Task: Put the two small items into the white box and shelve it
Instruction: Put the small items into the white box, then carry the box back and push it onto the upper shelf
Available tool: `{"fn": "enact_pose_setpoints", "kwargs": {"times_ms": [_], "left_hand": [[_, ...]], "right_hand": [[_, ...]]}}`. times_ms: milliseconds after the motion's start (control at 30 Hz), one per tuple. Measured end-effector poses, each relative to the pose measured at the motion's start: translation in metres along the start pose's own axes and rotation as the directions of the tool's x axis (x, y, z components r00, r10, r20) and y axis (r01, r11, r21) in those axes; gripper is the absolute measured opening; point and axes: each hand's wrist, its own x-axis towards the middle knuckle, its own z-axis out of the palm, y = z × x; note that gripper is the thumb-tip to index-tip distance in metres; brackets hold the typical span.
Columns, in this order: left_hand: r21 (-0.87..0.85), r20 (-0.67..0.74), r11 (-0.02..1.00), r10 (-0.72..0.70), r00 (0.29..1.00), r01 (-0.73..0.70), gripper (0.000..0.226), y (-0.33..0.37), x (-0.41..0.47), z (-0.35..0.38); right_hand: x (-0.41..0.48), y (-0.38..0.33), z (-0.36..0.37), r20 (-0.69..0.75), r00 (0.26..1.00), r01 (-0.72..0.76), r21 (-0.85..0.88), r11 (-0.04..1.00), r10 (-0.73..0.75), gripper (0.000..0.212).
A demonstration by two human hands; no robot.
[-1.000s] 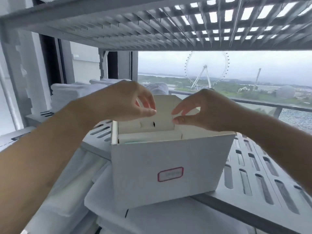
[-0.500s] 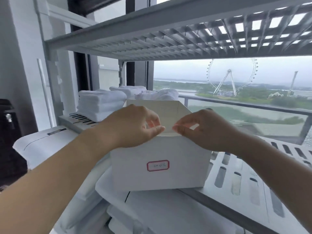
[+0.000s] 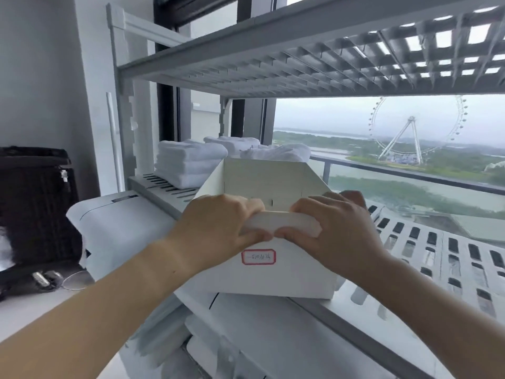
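Observation:
The white box [image 3: 262, 280], with a red-framed label on its front, rests on the front edge of the grey slotted shelf [image 3: 426, 255]. My left hand [image 3: 218, 231] and my right hand [image 3: 336, 231] sit side by side on the box's front top edge. Both grip a folded white flap [image 3: 284, 221] there, thumbs meeting under it. The box's tall rear flap [image 3: 262, 179] stands upright behind my fingers. The inside of the box is hidden, so the two small items cannot be seen.
Folded white towels [image 3: 188, 165] are stacked at the shelf's back left. Another grey shelf [image 3: 300, 58] hangs close overhead. White packages [image 3: 120, 228] lie left of and below the box. A black bag [image 3: 32, 203] stands at far left. A window is behind the rack.
The view has drawn back and turned left. My hands have come down from pinching the inner flap to gripping the folded flap at the box's front edge.

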Motion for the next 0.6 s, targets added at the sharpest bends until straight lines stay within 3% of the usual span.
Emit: {"fn": "enact_pose_setpoints", "kwargs": {"times_ms": [167,267,433,600], "left_hand": [[-0.027,-0.133,0.997,-0.082,0.988,0.079,0.037,0.005,-0.01,0.006],[-0.009,-0.136,0.995,-0.097,0.986,0.096,0.039,0.006,-0.016,0.009],[0.005,-0.153,0.997,-0.079,0.985,0.081,0.044,0.004,-0.028,0.011],[-0.052,-0.201,0.997,-0.068,0.977,0.059,0.039,0.0,-0.042,0.008]], "right_hand": [[-0.013,-0.015,0.014,-0.085,0.986,-0.144,0.032,0.989,0.146,0.028],[-0.014,-0.019,0.019,-0.07,0.989,-0.129,0.014,0.992,0.129,0.028],[-0.02,-0.023,0.02,-0.067,0.995,-0.071,-0.042,0.997,0.068,0.05],[-0.019,-0.031,0.023,-0.148,0.988,-0.04,0.02,0.999,0.043,0.048]]}}
